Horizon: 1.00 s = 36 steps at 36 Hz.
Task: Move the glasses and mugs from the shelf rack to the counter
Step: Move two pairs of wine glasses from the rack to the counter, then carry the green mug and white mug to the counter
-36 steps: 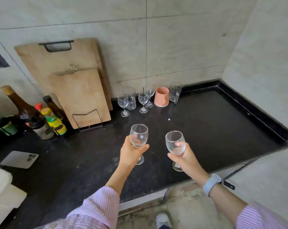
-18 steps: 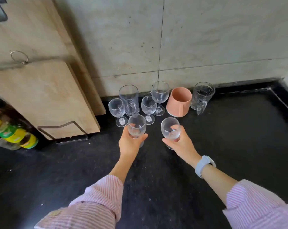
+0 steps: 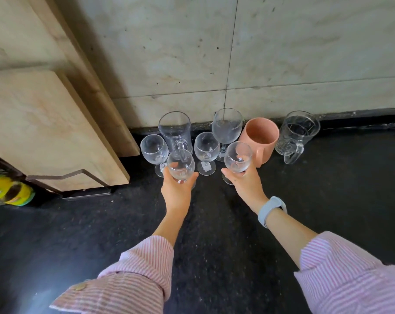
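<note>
your left hand (image 3: 177,191) is wrapped around the bowl of a small wine glass (image 3: 181,165), fingers curled up its sides, and your right hand (image 3: 245,182) grips a second wine glass (image 3: 238,160) the same way. both glasses are upright, low over the black counter (image 3: 214,234), right in front of the cluster that already stands by the tiled wall (image 3: 282,53). whether their feet touch the counter is hard to say, since your hands cover the stems.

in that cluster: a stemmed glass (image 3: 154,150) at the far left, a tall clear mug (image 3: 175,130) behind it, another stemmed glass (image 3: 206,148) in the middle with a label on its foot, a taller stemmed glass (image 3: 227,128) behind that, then a pink mug (image 3: 261,138) and a patterned glass mug (image 3: 299,133) at the right end. your right-hand glass sits just beside the pink mug.

two wooden cutting boards (image 3: 44,123) lean on the wall at left in a metal stand (image 3: 78,177). a yellow-labelled bottle (image 3: 8,193) lies at the left edge. a pale blue band (image 3: 271,209) is on your right wrist, and both sleeves are pink striped.
</note>
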{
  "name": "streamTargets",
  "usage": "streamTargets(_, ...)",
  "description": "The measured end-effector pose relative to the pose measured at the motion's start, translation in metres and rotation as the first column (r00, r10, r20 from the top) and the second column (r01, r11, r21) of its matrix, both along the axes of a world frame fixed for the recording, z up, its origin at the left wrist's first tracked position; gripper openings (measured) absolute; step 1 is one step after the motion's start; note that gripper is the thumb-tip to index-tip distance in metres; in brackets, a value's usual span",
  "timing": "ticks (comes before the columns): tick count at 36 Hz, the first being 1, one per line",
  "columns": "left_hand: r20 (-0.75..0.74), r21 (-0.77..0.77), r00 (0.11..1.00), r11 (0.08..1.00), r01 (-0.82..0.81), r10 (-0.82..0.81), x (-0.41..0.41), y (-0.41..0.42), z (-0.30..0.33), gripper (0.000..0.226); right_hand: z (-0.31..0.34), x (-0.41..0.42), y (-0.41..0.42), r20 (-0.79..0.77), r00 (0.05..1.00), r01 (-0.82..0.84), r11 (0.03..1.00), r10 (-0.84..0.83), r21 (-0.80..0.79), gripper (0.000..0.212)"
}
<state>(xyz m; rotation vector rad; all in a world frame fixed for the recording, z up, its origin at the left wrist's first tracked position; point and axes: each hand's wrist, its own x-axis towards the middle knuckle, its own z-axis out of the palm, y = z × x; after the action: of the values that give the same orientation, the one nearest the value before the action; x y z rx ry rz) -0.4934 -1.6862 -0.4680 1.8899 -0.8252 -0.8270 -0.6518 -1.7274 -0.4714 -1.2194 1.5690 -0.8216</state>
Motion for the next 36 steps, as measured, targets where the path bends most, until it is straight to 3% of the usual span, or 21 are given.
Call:
streamTargets(7,0.016,-0.01,0.999,0.999,0.042,-0.041,-0.001,-0.006,-0.001,0.044,0.004,0.002,-0.004,-0.007,0.999,-0.04,0.997,0.041,0.069,0.068)
streamTargets(11,0.052,0.045,0.995,0.995,0.084,-0.087,0.001,-0.002,0.001,0.055,0.01,0.002,0.003,0.006,0.999,-0.038,0.989,0.037,0.144,0.071)
streamTargets(15,0.105,0.093,0.985,0.987,0.13,-0.139,0.004,0.011,0.005,0.056,0.015,0.005,0.016,-0.048,0.999,-0.01,0.984,0.019,0.18,0.057)
streamTargets(19,0.247,0.193,0.921,0.947,0.259,-0.302,0.012,0.033,0.013,0.061,0.021,0.013,0.035,-0.161,0.986,0.003,0.978,0.031,0.209,0.044)
streamTargets(22,0.39,0.3,0.812,0.894,0.334,-0.434,0.029,0.058,0.022,0.06,0.028,0.024,0.056,-0.259,0.953,-0.101,0.968,0.161,0.229,0.042)
streamTargets(25,0.53,0.392,0.679,0.857,0.334,-0.507,0.055,0.089,0.037,0.055,0.042,0.045,0.079,-0.39,0.829,-0.334,0.914,0.401,0.229,0.04)
streamTargets(29,0.64,0.483,0.556,0.841,0.245,-0.53,0.099,0.145,0.067,0.052,0.068,0.088,0.117,-0.602,0.562,-0.639,0.76,0.567,0.119,0.039)
streamTargets(36,0.737,0.422,0.602,0.905,-0.058,-0.306,0.177,0.308,0.129,0.048,0.125,0.193,0.235,-0.685,0.316,-0.919,0.391,0.657,-0.048,0.039)
